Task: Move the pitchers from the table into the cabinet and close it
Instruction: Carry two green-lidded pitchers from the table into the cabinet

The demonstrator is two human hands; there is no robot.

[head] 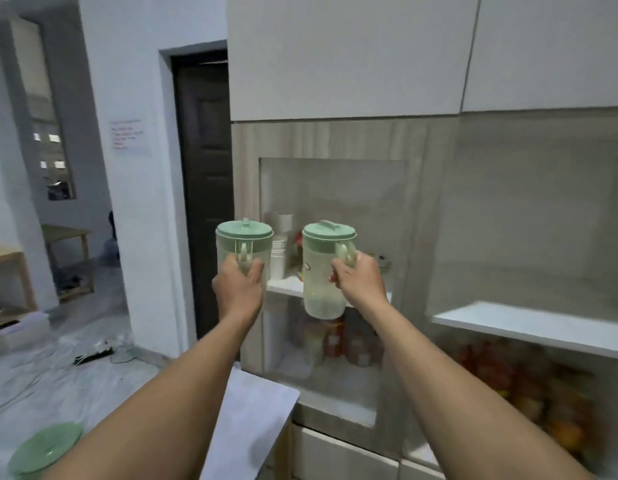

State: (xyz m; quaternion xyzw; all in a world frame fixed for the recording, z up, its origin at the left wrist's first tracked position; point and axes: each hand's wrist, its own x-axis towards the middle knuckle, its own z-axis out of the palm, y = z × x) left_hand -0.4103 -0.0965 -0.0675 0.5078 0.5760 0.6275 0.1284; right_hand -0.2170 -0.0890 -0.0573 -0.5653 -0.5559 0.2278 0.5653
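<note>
So both pitchers are up in the air right now, one per hand, held out in front of the cabinet (331,209). The left hand (239,289) has its grip wrapped closed around the handle of the left pitcher (243,247), and the right hand (361,277) is closed the same way on the handle of the right pitcher (326,271). Both sit upright with their green lids on, each handle facing back toward its hand.

They look like thin clear plastic and seem empty, so I'd guess light and a bit flexy, not fragile. Smooth walls could be slippery, so the handle is the sensible place to hold, which is what's happening. The lids might only be pressed on, so I wouldn't tip them.

The right pitcher hangs just in front of the cabinet's white shelf (286,287), which already holds a stack of cups (279,251) and some blurry packets. The left one is off past the cabinet's left edge, in front of the dark door (203,202). Something green with a lid (46,448), maybe another pitcher, sits at the bottom left corner.
</note>
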